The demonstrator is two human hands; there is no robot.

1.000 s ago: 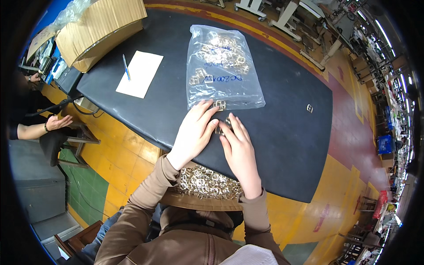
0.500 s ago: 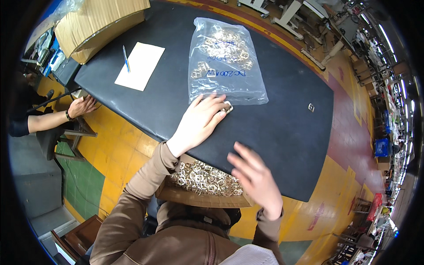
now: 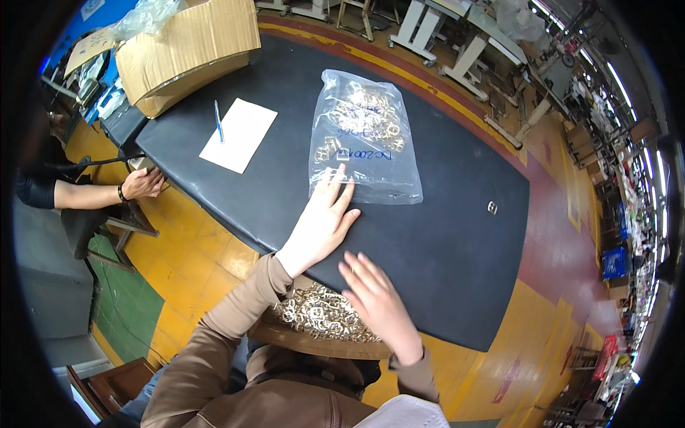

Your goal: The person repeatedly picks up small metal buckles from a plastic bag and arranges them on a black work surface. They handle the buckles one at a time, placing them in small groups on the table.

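Note:
My left hand (image 3: 325, 222) reaches over the dark padded table, its fingers stretched out at the near edge of a clear plastic bag (image 3: 389, 187). Whether those fingertips lie on or inside the plastic, I cannot tell. Within the bag is a pile of small metal buckles (image 3: 371, 118), with a few more lower at its left side; blue handwriting marks the plastic. My right hand (image 3: 374, 296) hovers by the table's near edge with fingers apart and nothing visible in them. Below it sits an open cardboard box (image 3: 314, 342) full of loose gold-coloured buckles (image 3: 321, 312).
One loose buckle (image 3: 492, 207) lies on the table's right side. A pen (image 3: 218, 123) rests on a sheet of paper (image 3: 250, 132) at left. Behind them stands a large cardboard carton (image 3: 189, 53). Another person's hand (image 3: 145, 183) is beside the table's left edge.
My left fingers have shifted from a metal piece by the bag's near edge onto the bag area; that piece no longer shows there. My right hand moved left and nearer. The view has shifted.

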